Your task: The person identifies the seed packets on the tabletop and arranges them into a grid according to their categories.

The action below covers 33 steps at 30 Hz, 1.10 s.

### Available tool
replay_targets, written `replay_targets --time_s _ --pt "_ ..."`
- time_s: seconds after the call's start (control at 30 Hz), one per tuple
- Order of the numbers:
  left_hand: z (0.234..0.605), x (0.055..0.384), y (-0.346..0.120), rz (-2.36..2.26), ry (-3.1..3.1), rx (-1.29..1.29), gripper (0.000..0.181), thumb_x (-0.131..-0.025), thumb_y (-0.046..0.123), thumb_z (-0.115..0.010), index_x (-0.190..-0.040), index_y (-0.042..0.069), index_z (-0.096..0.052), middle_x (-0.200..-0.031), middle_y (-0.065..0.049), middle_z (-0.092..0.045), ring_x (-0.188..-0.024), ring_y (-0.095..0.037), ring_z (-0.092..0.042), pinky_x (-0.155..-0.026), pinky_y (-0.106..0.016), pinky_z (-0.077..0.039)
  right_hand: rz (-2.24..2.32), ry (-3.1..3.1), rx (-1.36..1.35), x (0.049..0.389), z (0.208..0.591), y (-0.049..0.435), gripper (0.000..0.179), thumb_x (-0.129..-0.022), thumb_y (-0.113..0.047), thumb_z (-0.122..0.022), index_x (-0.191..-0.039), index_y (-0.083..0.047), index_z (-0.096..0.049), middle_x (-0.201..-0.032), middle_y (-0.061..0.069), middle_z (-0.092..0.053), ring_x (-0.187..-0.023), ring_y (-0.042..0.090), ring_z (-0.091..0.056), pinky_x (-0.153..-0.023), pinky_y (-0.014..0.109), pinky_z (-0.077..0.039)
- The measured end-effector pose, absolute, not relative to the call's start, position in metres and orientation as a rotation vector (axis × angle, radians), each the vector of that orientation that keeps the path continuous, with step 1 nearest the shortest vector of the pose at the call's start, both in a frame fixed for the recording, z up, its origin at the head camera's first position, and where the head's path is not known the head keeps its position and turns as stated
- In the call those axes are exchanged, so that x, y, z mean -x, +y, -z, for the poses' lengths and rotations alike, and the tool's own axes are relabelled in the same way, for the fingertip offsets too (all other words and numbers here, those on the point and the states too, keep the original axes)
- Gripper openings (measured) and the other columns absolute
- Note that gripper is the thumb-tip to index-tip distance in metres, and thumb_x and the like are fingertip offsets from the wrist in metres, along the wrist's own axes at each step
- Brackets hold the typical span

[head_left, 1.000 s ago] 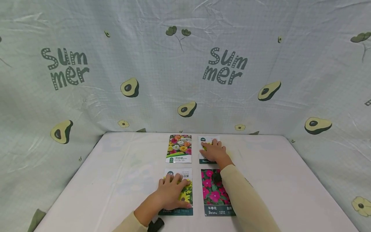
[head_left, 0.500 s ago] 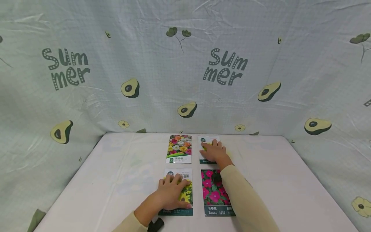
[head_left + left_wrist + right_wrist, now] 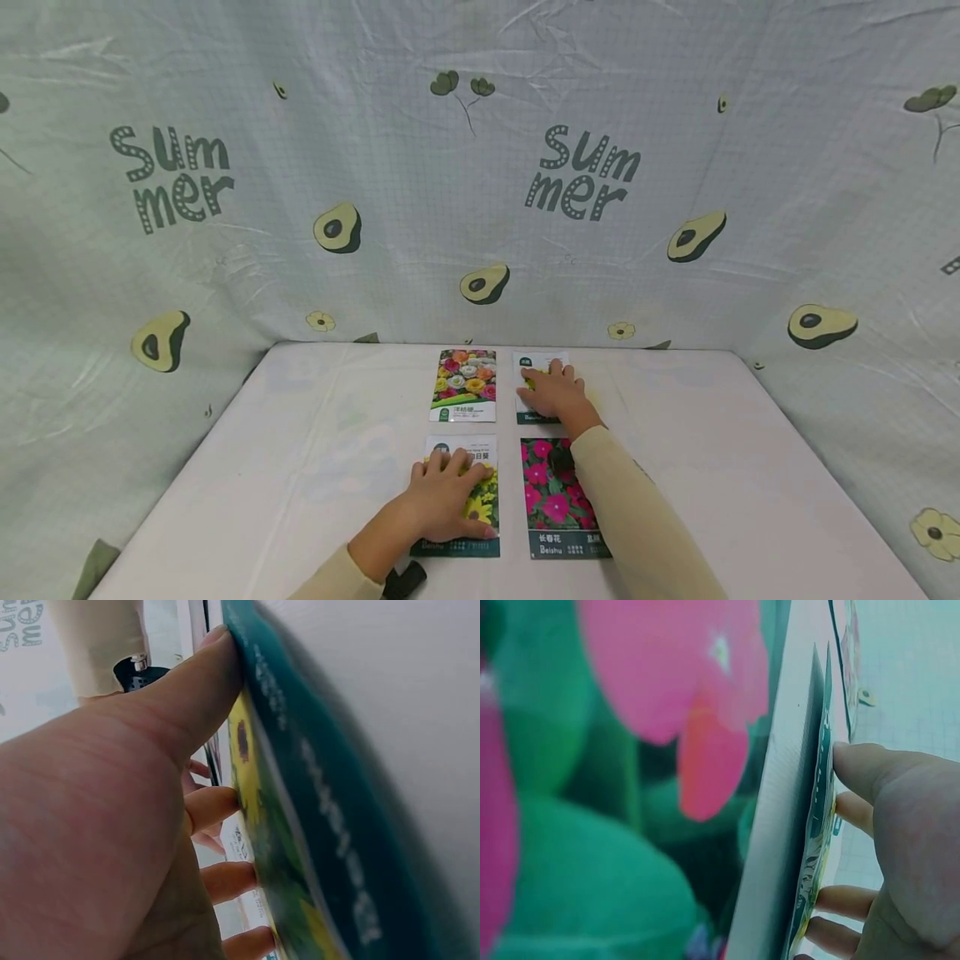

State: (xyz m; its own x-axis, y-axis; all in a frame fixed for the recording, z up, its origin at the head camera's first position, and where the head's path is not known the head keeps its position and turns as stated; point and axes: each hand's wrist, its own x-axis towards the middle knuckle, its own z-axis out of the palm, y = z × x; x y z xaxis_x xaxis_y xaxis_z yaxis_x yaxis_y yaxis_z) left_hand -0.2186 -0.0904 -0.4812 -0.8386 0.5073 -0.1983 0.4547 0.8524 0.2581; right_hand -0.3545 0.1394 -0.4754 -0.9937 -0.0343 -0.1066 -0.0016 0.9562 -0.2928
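Observation:
Two rows of flower seed packets lie flat on the table. My left hand rests with spread fingers on the front left packet, a sunflower seed packet with a dark green bottom band. In the left wrist view its thumb and fingertips touch the packet's face. At the back right, my right hand lies spread over a white-topped seed packet, hiding most of its picture. The right wrist view has the thumb and fingertips on that packet.
A multicoloured flower packet lies at the back left. The pink flower packet at the front right is partly under my right sleeve in the head view. Behind the white table hangs an avocado-print cloth.

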Motion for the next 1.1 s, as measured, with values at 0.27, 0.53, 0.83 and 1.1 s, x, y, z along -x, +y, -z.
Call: replay_targets --time_s 0.27,0.53,0.83,1.1 --pt "0.481 0.222 -0.090 -0.289 2.776 -0.743 0.079 -0.077 0.071 -0.076 -0.143 0.033 -0.056 -0.136 -0.005 -0.049 -0.119 -0.032 -0.041 -0.095 -0.055 -0.037 0.384 3.064 0.019 0.357 0.478 0.136 0.056 -0.103 -0.050 -0.056 -0.153 -0.026 -0.050 -0.156 0.024 -0.035 -0.138 0.046 -0.035 -0.112 0.065 -0.033" --pt "0.473 0.225 -0.088 -0.336 2.768 -0.782 0.070 -0.079 0.065 -0.079 -0.137 0.030 -0.061 -0.122 -0.002 -0.050 -0.108 -0.026 -0.039 -0.087 -0.047 -0.037 0.291 3.142 0.015 0.360 0.480 0.138 0.049 -0.102 -0.045 -0.060 -0.144 -0.021 -0.060 -0.147 0.021 -0.050 -0.131 0.043 -0.048 -0.102 0.060 -0.047" --pt "0.473 0.237 -0.095 -0.393 2.807 -0.837 0.062 -0.082 0.061 -0.078 -0.131 0.026 -0.063 -0.115 -0.001 -0.050 -0.101 -0.022 -0.040 -0.080 -0.039 -0.037 0.387 3.171 -0.002 0.359 0.479 0.145 0.053 -0.099 -0.042 -0.064 -0.147 -0.020 -0.058 -0.145 0.021 -0.050 -0.130 0.042 -0.049 -0.099 0.056 -0.050" --pt "0.482 0.264 -0.129 -0.495 2.981 -0.695 0.063 -0.091 0.046 -0.076 -0.145 0.024 -0.053 -0.136 -0.010 -0.054 -0.131 -0.036 -0.047 -0.105 -0.057 -0.042 0.638 3.228 0.207 0.356 0.475 0.176 0.048 -0.101 -0.037 -0.063 -0.140 -0.010 -0.062 -0.142 0.024 -0.054 -0.131 0.044 -0.051 -0.105 0.056 -0.048"
